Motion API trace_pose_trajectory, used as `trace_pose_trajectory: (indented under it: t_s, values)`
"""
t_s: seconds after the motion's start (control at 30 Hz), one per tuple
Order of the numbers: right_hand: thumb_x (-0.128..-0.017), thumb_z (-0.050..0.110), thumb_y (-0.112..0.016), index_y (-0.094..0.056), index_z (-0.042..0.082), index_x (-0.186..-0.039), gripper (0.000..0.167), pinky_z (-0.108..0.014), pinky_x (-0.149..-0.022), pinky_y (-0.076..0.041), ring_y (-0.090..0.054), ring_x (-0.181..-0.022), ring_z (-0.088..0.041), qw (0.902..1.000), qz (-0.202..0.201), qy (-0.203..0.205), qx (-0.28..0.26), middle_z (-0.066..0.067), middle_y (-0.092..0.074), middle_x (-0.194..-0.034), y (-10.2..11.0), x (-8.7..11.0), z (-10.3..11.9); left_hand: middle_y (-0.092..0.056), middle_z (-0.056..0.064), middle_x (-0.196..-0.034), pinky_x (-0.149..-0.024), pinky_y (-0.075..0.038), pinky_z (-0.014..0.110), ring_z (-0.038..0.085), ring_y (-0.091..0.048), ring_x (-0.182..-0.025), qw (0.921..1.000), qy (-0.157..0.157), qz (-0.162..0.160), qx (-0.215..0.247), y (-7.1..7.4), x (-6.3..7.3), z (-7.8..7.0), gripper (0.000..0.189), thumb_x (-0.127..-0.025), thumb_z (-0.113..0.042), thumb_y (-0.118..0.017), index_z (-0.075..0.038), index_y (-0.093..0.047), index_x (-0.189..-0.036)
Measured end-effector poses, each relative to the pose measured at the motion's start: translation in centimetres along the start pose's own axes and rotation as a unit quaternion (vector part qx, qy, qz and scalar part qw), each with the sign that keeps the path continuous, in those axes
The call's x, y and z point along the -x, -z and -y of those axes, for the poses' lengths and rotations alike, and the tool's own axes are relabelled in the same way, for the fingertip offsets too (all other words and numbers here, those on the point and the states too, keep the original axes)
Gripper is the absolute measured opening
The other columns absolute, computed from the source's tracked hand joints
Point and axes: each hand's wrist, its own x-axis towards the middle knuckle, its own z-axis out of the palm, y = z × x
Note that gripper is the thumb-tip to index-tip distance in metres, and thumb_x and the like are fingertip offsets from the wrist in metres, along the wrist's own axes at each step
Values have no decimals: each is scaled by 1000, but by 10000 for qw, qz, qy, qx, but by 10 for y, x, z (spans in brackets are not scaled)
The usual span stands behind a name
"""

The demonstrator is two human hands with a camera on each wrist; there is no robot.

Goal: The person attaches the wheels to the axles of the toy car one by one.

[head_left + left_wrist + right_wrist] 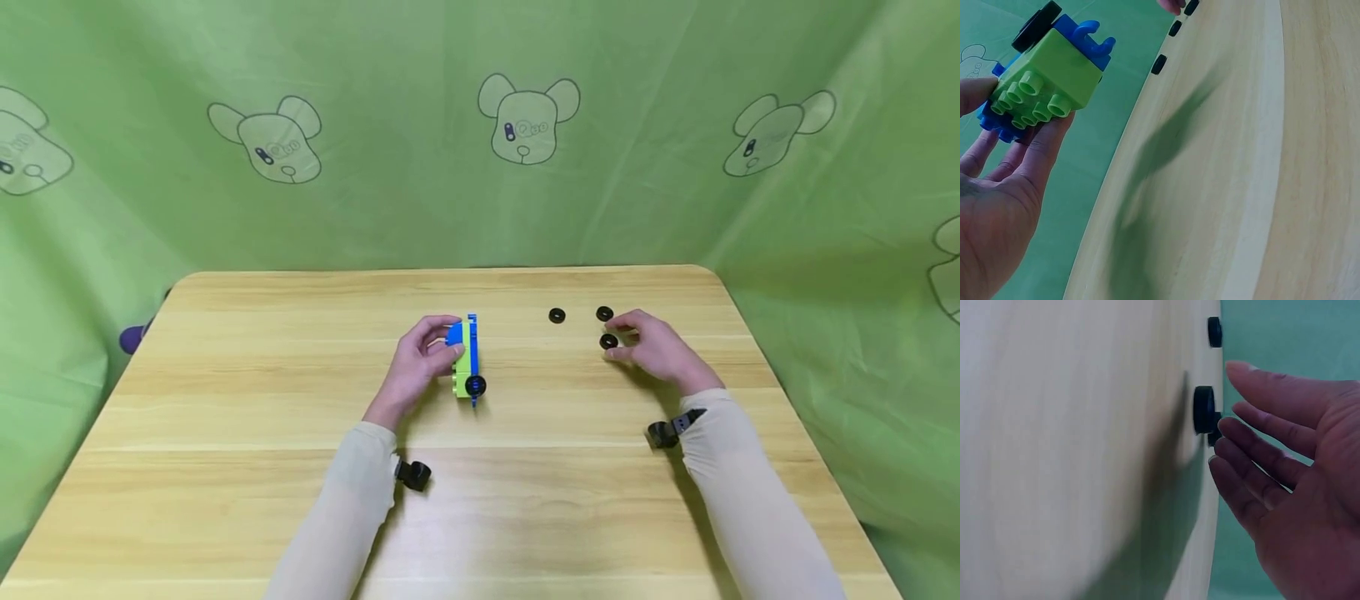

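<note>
My left hand [422, 360] grips a toy car of building blocks [463, 354], thumb on one side and fingers on the other. In the left wrist view the car [1060, 65] shows lime green bricks with studs, blue parts with a hook, and one black wheel [1036, 26]. It is tilted on its side, wheel facing right in the head view. Around a loose black wheel [608, 341] on the table, the thumb and fingers of my right hand [660, 348] are spread. The right wrist view shows that wheel [1204, 410] just past the fingertips, with a gap between thumb and fingers.
Two more black wheels lie close by, one at the back [604, 313] and one further left [557, 316]. The wooden table [540, 500] ends at a green curtain [420, 200] printed with bear heads. A small purple thing [132, 338] shows beyond the left table edge.
</note>
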Motion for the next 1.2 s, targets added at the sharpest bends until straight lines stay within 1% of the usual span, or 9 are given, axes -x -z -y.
trace_pose_trajectory:
  t_s: [0.07, 0.2, 0.27, 0.5, 0.7, 0.87, 1.07, 1.13, 1.2]
  values:
    - [-89, 12, -73, -55, -4, -129, 47, -58, -103, -36, -50, -116, -44, 10000, 2, 65, 33, -26, -52, -128, -1, -2, -3, -58, 15, -113, -72, -59, 36, 24, -65, -92, 10000, 0, 7, -3, -1, 0, 0, 44, -89, 4, -65, -2, -53, -131]
    - [-88, 9, -73, -59, -5, -123, 40, -53, -96, -42, -53, -106, -38, 9998, -16, 186, 121, -22, -55, -115, -1, -7, -8, -59, 15, -113, -72, -59, 36, 43, -60, -103, 10000, 27, 45, 35, -1, -1, 1, 44, -89, 4, -65, -2, -54, -130]
    - [-87, 7, -73, -61, -6, -120, 37, -50, -91, -43, -52, -101, -36, 9995, -30, 251, 180, -21, -55, -109, -1, -9, -10, -59, 15, -113, -72, -59, 36, 47, -57, -106, 10000, 48, 49, 41, -2, -1, 1, 43, -89, 4, -65, -3, -54, -130]
    - [-86, 4, -73, -63, -4, -111, 28, -42, -81, -42, -51, -91, -30, 9991, -71, 232, 337, -16, -55, -99, -2, -13, -11, -59, 14, -112, -71, -59, 35, 31, -63, -96, 10000, 57, 21, -49, -3, 0, 0, 43, -89, 3, -65, -3, -54, -131]
    - [-85, 3, -73, -64, -3, -107, 25, -44, -82, -43, -53, -91, -31, 9985, -113, 316, 443, -15, -56, -97, -3, -11, -10, -59, 15, -112, -74, -59, 39, 35, -62, -98, 9999, 115, 16, -42, -2, 2, 1, 43, -89, 4, -65, -2, -54, -130]
    - [-87, 3, -70, -63, -4, -109, 25, -46, -85, -45, -55, -93, -33, 9988, -90, 281, 381, -17, -58, -100, -3, -6, -7, -59, 15, -113, -75, -59, 39, 39, -60, -102, 9999, 126, 67, -72, -2, 3, 2, 45, -89, 2, -65, -2, -53, -132]
    - [-89, 2, -68, -60, -6, -118, 31, -54, -92, -46, -57, -100, -38, 9994, -89, 259, 226, -22, -59, -108, -4, 1, 1, -59, 14, -112, -75, -58, 41, 31, -62, -98, 9999, 148, 17, -64, -2, 3, 2, 42, -89, 2, -65, -4, -56, -129]
    - [-88, 2, -68, -59, -6, -119, 33, -55, -93, -47, -58, -101, -40, 9992, -128, 313, 194, -22, -60, -109, -4, 3, 5, -59, 15, -112, -75, -58, 41, 31, -62, -98, 9998, 163, 13, -65, -2, 3, 1, 41, -89, 2, -65, -4, -56, -129]
    - [-88, 1, -68, -60, -7, -120, 34, -55, -92, -47, -59, -102, -41, 9988, -184, 409, 179, -22, -60, -110, -5, 5, 8, -59, 15, -113, -76, -59, 41, 35, -62, -101, 9998, 176, 5, -81, -2, 3, 1, 41, -90, 2, -65, -4, -56, -129]
